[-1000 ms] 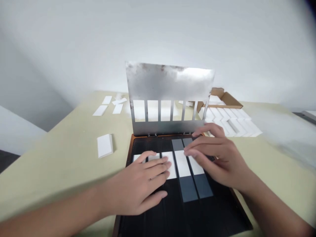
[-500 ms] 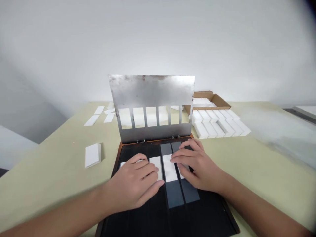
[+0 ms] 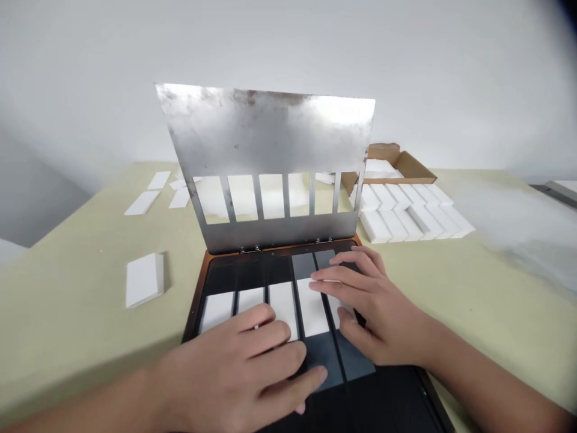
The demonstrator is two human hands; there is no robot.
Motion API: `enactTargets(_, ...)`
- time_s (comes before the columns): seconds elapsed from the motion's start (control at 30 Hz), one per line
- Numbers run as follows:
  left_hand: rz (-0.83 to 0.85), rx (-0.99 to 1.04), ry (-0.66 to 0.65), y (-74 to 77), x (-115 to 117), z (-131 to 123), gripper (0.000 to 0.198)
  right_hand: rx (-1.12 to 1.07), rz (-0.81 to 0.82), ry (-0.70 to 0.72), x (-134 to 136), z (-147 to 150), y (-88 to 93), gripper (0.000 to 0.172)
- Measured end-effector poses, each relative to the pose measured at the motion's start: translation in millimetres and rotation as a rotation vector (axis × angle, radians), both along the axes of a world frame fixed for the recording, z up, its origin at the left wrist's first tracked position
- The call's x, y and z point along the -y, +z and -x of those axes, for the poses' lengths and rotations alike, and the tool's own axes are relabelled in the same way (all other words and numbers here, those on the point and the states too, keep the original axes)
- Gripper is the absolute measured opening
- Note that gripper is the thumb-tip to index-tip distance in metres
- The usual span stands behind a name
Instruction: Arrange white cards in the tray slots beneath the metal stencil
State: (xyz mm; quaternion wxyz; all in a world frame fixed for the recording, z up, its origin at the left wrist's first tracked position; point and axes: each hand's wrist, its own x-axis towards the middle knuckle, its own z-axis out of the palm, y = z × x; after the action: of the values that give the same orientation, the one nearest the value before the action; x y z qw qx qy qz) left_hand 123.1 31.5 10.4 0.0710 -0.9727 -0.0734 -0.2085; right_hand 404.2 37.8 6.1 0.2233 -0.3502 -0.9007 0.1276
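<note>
On the black board (image 3: pixel 356 406) of a hinged frame, white cards lie in a row across dark strips. My right hand (image 3: pixel 374 300) rests over the right end of the row, fingers spread, fingertips touching a white card (image 3: pixel 312 310) and covering part of the one beside it. My left hand (image 3: pixel 252 367) hovers low over the board's front left, fingers loosely bent and apart, with nothing visible in them. Its thumb is mostly hidden. Behind it, the left card (image 3: pixel 217 308) and the middle card (image 3: pixel 282 304) show. The metal plate (image 3: pixel 270 135) with rectangular windows stands raised.
A stack of white cards (image 3: pixel 143 281) sits on the table (image 3: pixel 81 294) to the left, with loose cards (image 3: pixel 142 203) farther back. At the right are rows of white blocks (image 3: pixel 415 219) and an open cardboard box (image 3: pixel 412 165). A wall rises behind.
My left hand has drawn back toward me and off the left cards, uncovering them. My right hand stays by the right cards, its fingers slightly shifted. The view has moved closer.
</note>
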Motion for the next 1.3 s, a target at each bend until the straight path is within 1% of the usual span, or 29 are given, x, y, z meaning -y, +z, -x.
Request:
enactTargets(0.07, 0.021, -0.003, -0.017, 0.1, 0.8, -0.5, 0.027, 0.042, 0.009, 0.013, 0.2, 0.4, -0.4, 0.039)
enactTargets(0.17, 0.062, -0.021, -0.021, 0.2, 1.2, -1.1, 0.029, 0.074, 0.003, 0.014, 1.4, 0.5, -0.9, 0.038)
enactTargets(0.27, 0.083, -0.033, -0.004, 0.2, 0.4, -1.7, 0.035, 0.079, 0.002, 0.017, 2.7, -0.2, 1.2, 0.039)
enactTargets(0.37, 0.070, -0.029, 0.028, -1.0, -1.1, -1.5, 0.044, 0.094, -0.001, 0.026, 2.7, -0.8, 5.1, 0.038)
enactTargets(0.4, 0.066, -0.026, 0.044, -1.7, -1.6, -1.2, 0.047, 0.100, -0.013, 0.033, 2.4, -0.8, 6.0, 0.041)
enactTargets(0.43, 0.063, -0.021, 0.064, -2.5, -2.1, -0.7, 0.049, 0.106, -0.028, 0.043, 2.2, -0.5, 6.5, 0.050)
enactTargets(0.5, 0.059, -0.012, 0.108, -4.0, -3.2, 0.2, 0.051, 0.113, -0.060, 0.057, 1.7, 0.6, 5.7, 0.074)
enactTargets(0.53, 0.062, -0.010, 0.135, -4.4, -3.8, 0.7, 0.051, 0.116, -0.073, 0.055, 1.7, 1.6, 4.7, 0.081)
enactTargets(0.57, 0.067, -0.007, 0.161, -4.6, -4.5, 1.2, 0.050, 0.122, -0.082, 0.045, 1.9, 2.8, 3.5, 0.083)
enactTargets(0.6, 0.071, -0.006, 0.191, -4.4, -5.1, 1.9, 0.048, 0.129, -0.086, 0.030, 2.1, 4.2, 2.2, 0.080)
enactTargets(0.67, 0.067, 0.007, 0.236, -3.3, -6.0, 3.6, 0.044, 0.142, -0.082, -0.006, 2.8, 7.0, 0.4, 0.068)
enactTargets(0.73, 0.050, 0.047, 0.237, -1.9, -5.6, 5.9, 0.042, 0.142, -0.069, -0.028, 3.5, 9.3, 0.0, 0.056)
enactTargets(0.77, 0.041, 0.071, 0.215, -1.3, -4.8, 7.0, 0.041, 0.137, -0.065, -0.036, 3.7, 10.1, 0.3, 0.053)
enactTargets(0.83, 0.018, 0.101, 0.119, -0.5, -2.5, 8.0, 0.037, 0.129, -0.070, -0.046, 3.7, 11.1, 1.0, 0.048)
enactTargets(0.9, 0.001, 0.051, 0.023, -0.7, -0.3, 6.5, 0.035, 0.123, -0.083, -0.055, 3.0, 11.7, 1.2, 0.045)
enactTargets(0.97, 0.026, -0.024, -0.003, -2.0, 0.7, 3.2, 0.038, 0.118, -0.095, -0.058, 1.7, 12.3, 0.4, 0.042)
enactTargets(1.1, 0.136, -0.054, 0.081, -6.7, -0.5, -1.8, 0.046, 0.120, -0.115, -0.054, -1.5, 13.2, -2.8, 0.040)
enactTargets(1.2, 0.165, -0.067, 0.105, -8.2, -1.5, -1.4, 0.046, 0.122, -0.116, -0.055, -2.5, 12.2, -4.6, 0.039)
enactTargets(1.3, 0.200, -0.055, 0.143, -6.7, -1.8, -0.4, 0.044, 0.116, -0.109, -0.056, -1.5, 10.7, -5.0, 0.039)
